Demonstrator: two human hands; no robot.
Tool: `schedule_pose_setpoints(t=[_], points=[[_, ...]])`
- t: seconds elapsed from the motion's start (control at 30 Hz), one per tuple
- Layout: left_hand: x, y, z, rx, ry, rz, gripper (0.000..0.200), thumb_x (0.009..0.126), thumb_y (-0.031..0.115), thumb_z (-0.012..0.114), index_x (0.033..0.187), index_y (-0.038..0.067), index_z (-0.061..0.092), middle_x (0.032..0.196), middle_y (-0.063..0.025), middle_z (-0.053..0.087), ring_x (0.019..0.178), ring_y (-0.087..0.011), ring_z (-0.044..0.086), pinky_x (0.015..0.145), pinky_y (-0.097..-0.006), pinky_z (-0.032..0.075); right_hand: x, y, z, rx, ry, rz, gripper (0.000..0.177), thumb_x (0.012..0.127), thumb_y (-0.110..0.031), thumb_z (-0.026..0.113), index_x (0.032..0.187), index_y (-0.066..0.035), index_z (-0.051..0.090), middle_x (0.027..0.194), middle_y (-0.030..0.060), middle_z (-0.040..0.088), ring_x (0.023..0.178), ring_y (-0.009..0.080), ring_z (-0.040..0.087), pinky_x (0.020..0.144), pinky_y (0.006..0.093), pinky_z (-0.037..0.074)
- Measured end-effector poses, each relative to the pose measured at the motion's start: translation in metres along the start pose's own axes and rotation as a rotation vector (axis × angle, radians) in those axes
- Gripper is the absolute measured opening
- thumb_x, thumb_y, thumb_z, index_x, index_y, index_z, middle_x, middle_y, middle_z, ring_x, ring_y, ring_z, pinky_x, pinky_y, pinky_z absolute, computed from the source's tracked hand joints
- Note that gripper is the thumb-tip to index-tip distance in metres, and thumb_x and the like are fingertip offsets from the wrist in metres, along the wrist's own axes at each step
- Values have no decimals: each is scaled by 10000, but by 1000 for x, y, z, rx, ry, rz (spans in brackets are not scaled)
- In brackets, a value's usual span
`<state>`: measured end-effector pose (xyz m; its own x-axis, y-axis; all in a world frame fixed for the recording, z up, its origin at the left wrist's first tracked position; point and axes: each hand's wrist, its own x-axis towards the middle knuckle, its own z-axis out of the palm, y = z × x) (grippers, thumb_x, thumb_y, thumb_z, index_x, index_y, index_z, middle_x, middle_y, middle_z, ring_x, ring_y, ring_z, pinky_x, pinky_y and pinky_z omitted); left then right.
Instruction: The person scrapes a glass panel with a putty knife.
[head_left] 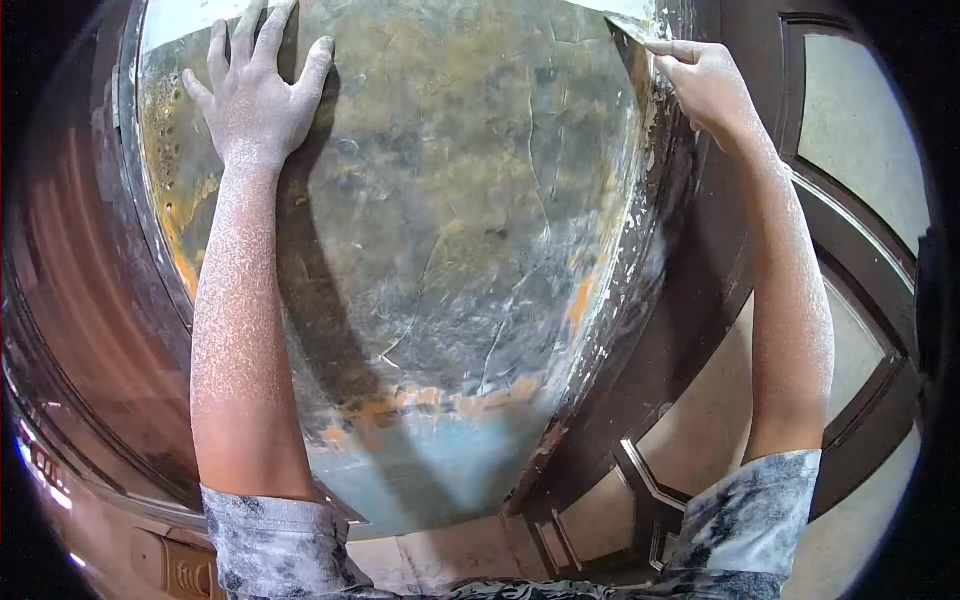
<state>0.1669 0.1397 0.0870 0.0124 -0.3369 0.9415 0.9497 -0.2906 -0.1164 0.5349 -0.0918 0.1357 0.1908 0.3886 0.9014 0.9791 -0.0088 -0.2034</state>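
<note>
My left hand [262,100], dusted with white powder, lies flat with spread fingers against the upper left of a worn, mottled grey-brown wall [440,200]. Its fingertips reach a white strip [185,18] along the top. At the upper right, my right hand [708,88] is closed on a scraper [628,30] with a thin blade. The blade meets the wall by the lower edge of the white area, and a dark shadow falls beneath it. The scraper's handle is mostly hidden in my fingers.
Flaking paint runs along the wall's right edge [610,290]. Orange patches [430,398] and a pale blue band [430,465] cross its lower part. A dark-framed door with light panels [850,110] stands at right; a brown glossy surface [70,240] is at left.
</note>
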Motion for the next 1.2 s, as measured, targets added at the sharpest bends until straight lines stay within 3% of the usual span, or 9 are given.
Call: schedule_pose_setpoints(t=[0.13, 0.2, 0.23, 0.77, 0.83, 0.87, 0.93, 1.0, 1.2], points=[[1, 0, -2, 34, -9, -3, 640, 965, 669, 474, 1515, 347, 428, 1622, 51, 357, 1521, -268, 268, 1190, -700, 141, 5, -1, 4, 5, -26, -34, 330, 933, -201, 598, 1215, -120, 750, 662, 76, 665, 481, 136, 591, 527, 304, 530], [0, 1, -2, 11, -13, -8, 635, 964, 664, 482, 1511, 344, 436, 1625, 59, 349, 1522, -263, 266, 1190, -697, 143, 3, -4, 7, 24, -1, -16, 327, 978, -194, 579, 1259, -102, 720, 574, -37, 503, 443, 63, 432, 438, 256, 390], [0, 0, 0, 6, -10, -7, 634, 964, 663, 483, 1510, 344, 437, 1627, 62, 345, 1523, -263, 263, 1190, -697, 143, 6, -1, 2, 90, -82, -15, 324, 982, -186, 571, 1258, -100, 718, 579, -33, 509, 445, 69, 447, 440, 264, 419], [1, 1, -4, 20, -30, -8, 648, 965, 668, 467, 1523, 342, 412, 1632, 62, 329, 1526, -267, 248, 1202, -691, 122, 10, -21, 12, -4, -109, -69, 390, 910, -112, 518, 1242, -43, 710, 699, 87, 648, 499, 113, 561, 503, 305, 507], [2, 1, -4, 15, -28, -17, 649, 966, 669, 466, 1524, 343, 411, 1633, 61, 327, 1526, -270, 247, 1201, -693, 118, 22, -5, 30, -28, 102, -382, 392, 907, -105, 510, 1234, -44, 717, 657, 94, 647, 483, 124, 559, 520, 314, 504], [1, 1, -5, 3, -38, -16, 646, 967, 668, 465, 1523, 343, 413, 1632, 58, 329, 1527, -274, 246, 1201, -695, 115, 21, -4, 28, -26, 101, -379, 392, 907, -105, 510, 1234, -44, 717, 657, 94, 647, 483, 124, 559, 520, 314, 504], [-1, 1, -5, -8, -52, -15, 644, 968, 666, 464, 1523, 342, 415, 1632, 55, 330, 1527, -278, 245, 1200, -696, 113, 4, -36, 12, -82, -66, -108, 388, 907, -107, 504, 1219, -45, 726, 626, 108, 646, 487, 139, 575, 549, 325, 520], [0, 1, -5, -14, -39, -16, 636, 966, 653, 482, 1515, 335, 428, 1631, 50, 334, 1528, -273, 244, 1203, -691, 111, 9, -30, 16, -88, -25, -206, 386, 909, -108, 502, 1215, -50, 729, 634, 124, 656, 487, 150, 586, 560, 325, 530], [0, 7, -9, -28, -42, -39, 622, 953, 618, 535, 1497, 326, 460, 1602, 33, 391, 1518, -262, 276, 1199, -676, 142, -2, -56, 13, -42, -73, -60, 401, 923, -118, 489, 1247, -95, 723, 632, 120, 629, 476, 182, 611, 522, 337, 551]])
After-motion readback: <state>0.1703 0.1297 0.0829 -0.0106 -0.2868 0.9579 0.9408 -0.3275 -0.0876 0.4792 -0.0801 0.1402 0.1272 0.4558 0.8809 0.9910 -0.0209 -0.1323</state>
